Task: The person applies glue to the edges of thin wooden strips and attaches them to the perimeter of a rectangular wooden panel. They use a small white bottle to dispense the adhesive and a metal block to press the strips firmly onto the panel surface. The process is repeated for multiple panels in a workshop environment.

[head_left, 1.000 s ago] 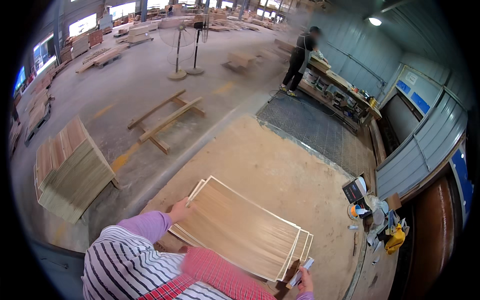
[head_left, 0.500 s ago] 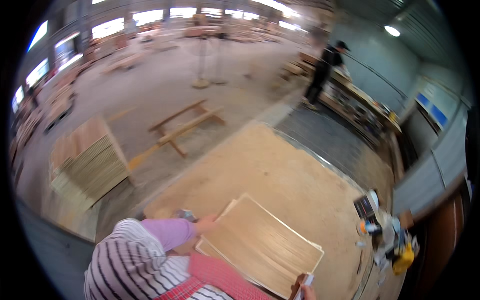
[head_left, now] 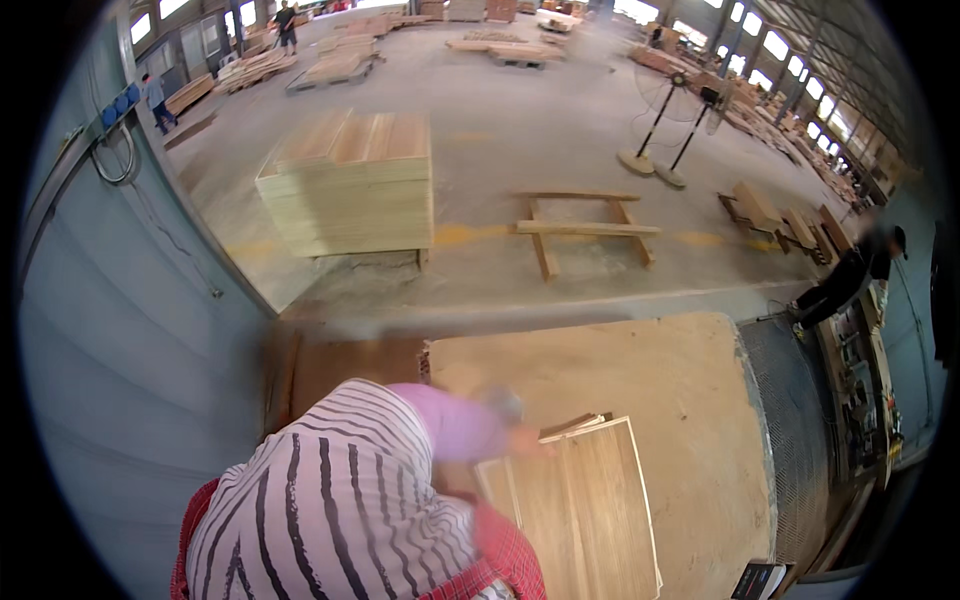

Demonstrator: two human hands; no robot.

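Lying flat, likely for stability, stacked wood-grain panels (head_left: 592,505) sit by the left hand (head_left: 529,442), its blurred fingers' grip impossible to tell

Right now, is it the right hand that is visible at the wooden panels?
No, it is the left hand, blurred, at the end of the purple sleeve, by the upper-left corner of the wooden panels.

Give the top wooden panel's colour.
The top wooden panel is light brown with grain, best seen in the head view.

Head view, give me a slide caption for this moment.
Blurred left hand at wood-grain panels, with a larger panel stack and wooden frame beyond.
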